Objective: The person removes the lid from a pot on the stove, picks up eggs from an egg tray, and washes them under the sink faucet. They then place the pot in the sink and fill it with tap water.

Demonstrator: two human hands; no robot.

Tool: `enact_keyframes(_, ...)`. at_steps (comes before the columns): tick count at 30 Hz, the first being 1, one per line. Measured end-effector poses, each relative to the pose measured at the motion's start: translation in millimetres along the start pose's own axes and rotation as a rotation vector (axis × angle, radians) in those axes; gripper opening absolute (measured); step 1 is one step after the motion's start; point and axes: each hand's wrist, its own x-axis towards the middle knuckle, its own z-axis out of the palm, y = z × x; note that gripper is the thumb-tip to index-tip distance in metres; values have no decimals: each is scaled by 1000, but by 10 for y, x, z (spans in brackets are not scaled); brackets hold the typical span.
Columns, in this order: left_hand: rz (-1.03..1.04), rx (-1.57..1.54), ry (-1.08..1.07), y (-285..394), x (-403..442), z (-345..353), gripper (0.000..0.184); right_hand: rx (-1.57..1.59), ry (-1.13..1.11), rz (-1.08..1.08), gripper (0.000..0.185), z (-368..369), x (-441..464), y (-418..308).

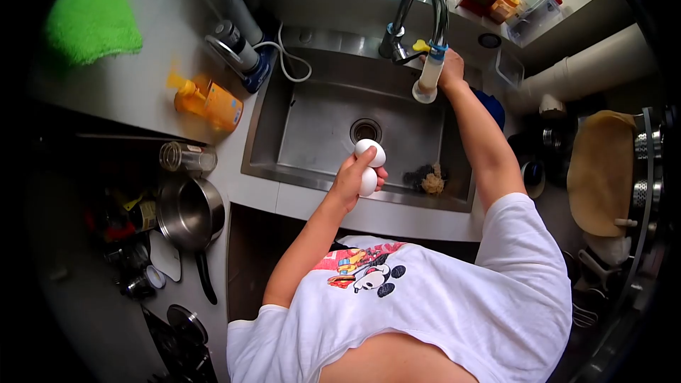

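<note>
Kitchen corner with a steel sink set in a pale worktop, clock read from the drain. Far left, at ten o'clock, a fluffy green cloth. Next, toward nine, a glass jar on its side; at eight, a saucepan, handle aimed down toward six. Also at nine, an orange pump bottle beside the sink. At six, the left grip, curled snugly around two white eggs, one against the other, above the sink's front edge. At four, a tan scrubbing clump in the basin. At one, a curved chrome faucet. At two, the right grip, partly hidden behind the spout filter; cannot tell how far open or whether holding anything. Farthest right, at three, a tan board.
</note>
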Motion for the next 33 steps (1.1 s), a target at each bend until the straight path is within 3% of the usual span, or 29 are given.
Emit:
enact_keyframes(4, -37, 45, -3, 119, 112, 35, 40, 51, 177, -8, 8, 166, -4, 44)
enact_keyframes(12, -92, 97, -84, 301, 369, 83, 40, 133, 218, -7, 10, 451, -53, 187)
enact_keyframes(14, -99, 111, -83, 342, 434, 110, 42, 200, 227, 70, 29, 535, -55, 215)
enact_keyframes(16, -114, 140, -87, 350, 513, 116, 41, 301, 266, 75, 27, 521, -68, 216)
enact_keyframes(18, -131, 144, -83, 352, 597, 131, 40, 133, 176, 29, 12, 272, -120, 52)
enact_keyframes(20, -154, 147, -79, 336, 665, 127, 38, 232, 201, 19, 16, 301, -210, 21)
enact_keyframes(22, -144, 137, -87, 311, 726, 110, 38, 634, 274, 407, 21, 289, -345, -101)
enact_keyframes(23, -149, 132, -96, 285, 769, 80, 38, 963, 244, 541, 24, 711, -411, 97)
enact_keyframes(25, -156, 128, -76, 259, 811, 58, 39, 2009, -76, 1004, 12, 573, -685, -158)
enact_keyframes(26, -157, 129, -58, 246, 834, 55, 39, 2200, -311, 976, 14, 840, -797, -85)
enact_keyframes(28, -154, 125, -44, 224, 876, 41, 39, 2217, -168, 1187, 19, 675, -877, -447)
enact_keyframes(31, -139, 121, -21, 205, 919, 17, 40, 2336, -278, 1230, 20, 924, -908, -408)
enact_keyframes(32, -127, 120, -14, 202, 922, 14, 40, 2335, -278, 1233, 20, 908, -930, -357)
enact_keyframes(33, -127, 119, -14, 207, 921, 10, 40, 2375, -443, 1006, 18, 867, -949, -270)
